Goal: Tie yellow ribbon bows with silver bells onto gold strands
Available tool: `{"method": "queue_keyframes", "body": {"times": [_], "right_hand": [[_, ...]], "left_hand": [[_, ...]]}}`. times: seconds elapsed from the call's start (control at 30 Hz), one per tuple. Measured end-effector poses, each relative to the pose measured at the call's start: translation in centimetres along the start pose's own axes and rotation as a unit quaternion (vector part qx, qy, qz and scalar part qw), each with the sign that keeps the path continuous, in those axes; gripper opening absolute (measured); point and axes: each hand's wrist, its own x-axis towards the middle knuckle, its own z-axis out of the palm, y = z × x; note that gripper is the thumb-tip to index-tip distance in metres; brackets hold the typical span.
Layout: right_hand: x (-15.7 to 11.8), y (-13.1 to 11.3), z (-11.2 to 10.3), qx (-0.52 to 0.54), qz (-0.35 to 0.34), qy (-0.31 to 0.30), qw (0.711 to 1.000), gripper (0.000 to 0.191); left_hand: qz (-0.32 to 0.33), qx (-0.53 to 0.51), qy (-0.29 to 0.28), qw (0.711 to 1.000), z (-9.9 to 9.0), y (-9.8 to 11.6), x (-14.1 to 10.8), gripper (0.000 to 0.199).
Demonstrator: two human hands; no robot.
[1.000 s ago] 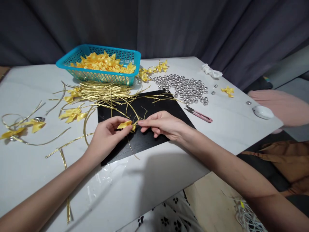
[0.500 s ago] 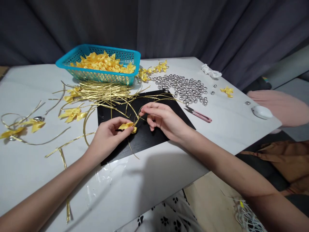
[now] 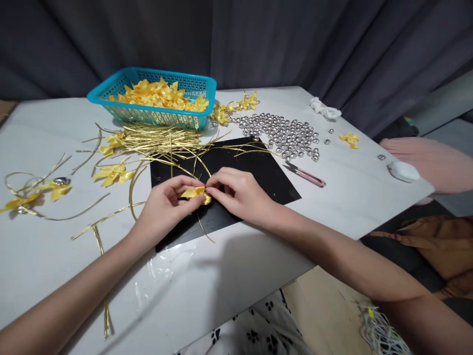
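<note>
Partly covered by fingertips, yellow bow is pinched in left hand; right hand meets bow's other side, can't tell what it grips. Thin gold wire trails below left fingertips, upper end hidden.

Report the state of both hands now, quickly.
Left hand: closed, holding a yellow bow.
Right hand: pinched closed at the bow; anything held is hidden.
</note>
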Motion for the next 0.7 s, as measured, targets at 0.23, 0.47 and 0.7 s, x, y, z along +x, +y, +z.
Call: {"method": "queue_keyframes", "body": {"times": [0.23, 0.47, 0.7], "right_hand": [[0.4, -0.3, -0.6, 0.078, 0.068, -0.018, 0.994, 0.009], [0.4, -0.2, -0.3, 0.08, 0.048, -0.059, 0.994, 0.01], [0.6, 0.0, -1.4, -0.051, 0.028, -0.162, 0.985, 0.015]], "left_hand": [[0.004, -0.026, 0.002, 1.0, 0.0, 0.0, 0.1, 0.03], [0.003, -0.03, -0.002, 1.0, 0.0, 0.0, 0.1, 0.027], [0.014, 0.0, -0.003, 1.0, 0.1, 0.2, 0.2, 0.022]]}}
